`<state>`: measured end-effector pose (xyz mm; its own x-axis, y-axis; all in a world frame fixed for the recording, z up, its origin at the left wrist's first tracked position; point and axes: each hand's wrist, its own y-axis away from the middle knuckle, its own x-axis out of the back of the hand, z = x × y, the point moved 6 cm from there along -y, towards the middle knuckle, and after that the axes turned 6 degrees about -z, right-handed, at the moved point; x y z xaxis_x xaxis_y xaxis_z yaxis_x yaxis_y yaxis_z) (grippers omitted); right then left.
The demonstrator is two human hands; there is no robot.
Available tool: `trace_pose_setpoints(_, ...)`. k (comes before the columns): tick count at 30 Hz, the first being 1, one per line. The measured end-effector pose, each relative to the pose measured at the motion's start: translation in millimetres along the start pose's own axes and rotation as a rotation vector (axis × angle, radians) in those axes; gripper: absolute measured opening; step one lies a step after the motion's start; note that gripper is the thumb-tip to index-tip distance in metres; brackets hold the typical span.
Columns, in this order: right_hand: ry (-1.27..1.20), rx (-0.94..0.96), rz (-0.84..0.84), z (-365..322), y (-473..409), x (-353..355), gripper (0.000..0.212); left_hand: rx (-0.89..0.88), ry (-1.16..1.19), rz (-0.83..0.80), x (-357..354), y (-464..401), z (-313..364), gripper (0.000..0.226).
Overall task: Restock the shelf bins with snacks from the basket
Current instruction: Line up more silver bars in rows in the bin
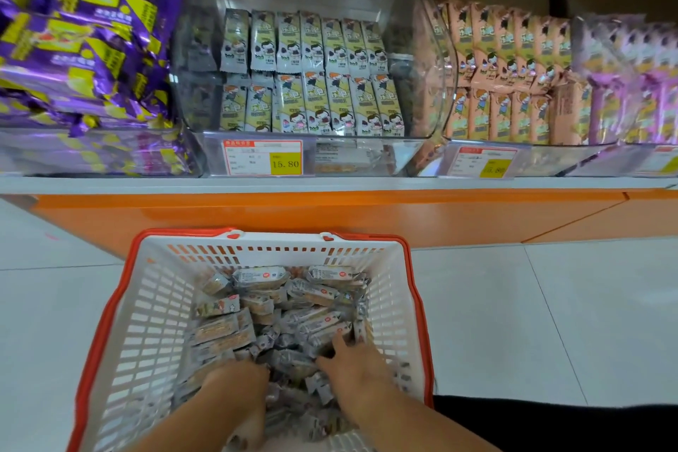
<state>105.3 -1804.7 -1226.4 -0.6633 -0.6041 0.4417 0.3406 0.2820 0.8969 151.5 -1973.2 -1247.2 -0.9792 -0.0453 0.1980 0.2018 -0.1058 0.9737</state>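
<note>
Far left on the shelf [330, 183], purple-and-yellow packs [84, 44] are heaped high, spilling over their clear bin. Next along, the middle bin [205, 92] holds two neat rows of pale green snack packs [308, 73], standing upright side by side, with a red-framed price tag [262, 157] reading 15.80 clipped to its front lip. Right of that, peach packs [510, 77] stand in tidy rows behind another tag [486, 161], and at the far right edge lilac packs [634, 84] fill the last bin. Below the shelf runs an orange panel [330, 216], and down on the pale tiled floor [550, 323] sits the basket [146, 323], white lattice walls with a red rim, right up near that panel. Inside it, a loose jumble of small grey wrapped snacks [293, 305] covers the bottom. Both arms are reaching in from the near side. The left hand [238, 382] is down among the snacks at the near left of the pile, fingers buried in the wrappers, so whether it grips anything I cannot tell. The right hand [352, 363] is just beside it, palm down on the pile, fingers [339, 343] curled in over the wrappers toward the basket's right wall; a firm hold on a pack isn't visible.
</note>
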Motion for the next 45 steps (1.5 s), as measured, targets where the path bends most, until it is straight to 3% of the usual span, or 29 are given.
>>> trace_pose_setpoints(3, -0.016, -0.071, 0.03, 2.4, 0.0, -2.2, 0.043, 0.014, 0.023, 0.061, 2.2, 3.7, -5.0, 0.041)
trace_pose_setpoints(7, -0.085, -0.056, 0.045, 5.8, -3.2, -1.6, 0.049, 0.004, 0.104, 0.145, 5.7, 11.5, -12.3, 0.039)
trace_pose_setpoints(13, -0.38, -0.034, 0.083, 20.3, 24.8, 39.1, 0.035, -0.023, 0.058, 0.135, 17.9, 35.3, -16.1, 0.036)
trace_pose_setpoints(17, -0.571, 0.056, 0.145, 30.3, 47.7, 84.7, 0.035, -0.031, 0.063, 0.161, 41.8, 78.4, -12.9, 0.041)
trace_pose_setpoints(22, -0.603, 0.207, 0.299, 36.9, 113.9, 160.3, 0.032, -0.081, 0.313, 0.132, 82.0, 142.4, -15.5, 0.051)
trace_pose_setpoints(26, -0.693, 0.337, 0.345, 44.7, 193.4, 206.3, 0.025, -0.18, 0.358, 0.243, 116.7, 207.4, -9.9, 0.07)
trace_pose_setpoints(30, -0.883, 0.443, 0.533, 74.3, 276.7, 244.5, 0.025, -0.367, 0.562, 0.378, 150.8, 279.6, -5.3, 0.054)
trace_pose_setpoints(36, -1.252, 0.528, 1.0, 125.0, 328.6, 289.1, 0.032, -0.757, 1.078, 0.682, 205.3, 373.0, 8.8, 0.032)
trace_pose_setpoints(38, -1.316, 0.489, 1.154, 131.8, 321.2, 304.1, 0.029, -0.748, 1.236, 0.819, 221.8, 379.5, 10.5, 0.021)
trace_pose_setpoints(41, -1.326, 0.396, 1.299, 135.2, 303.2, 324.5, 0.023, -0.655, 1.357, 0.997, 243.5, 371.1, 9.6, 0.023)
trace_pose_setpoints(45, -1.042, 0.18, 1.358, 130.1, 265.7, 345.5, 0.025, -0.67, 1.558, 1.08, 267.7, 353.6, 8.6, 0.024)
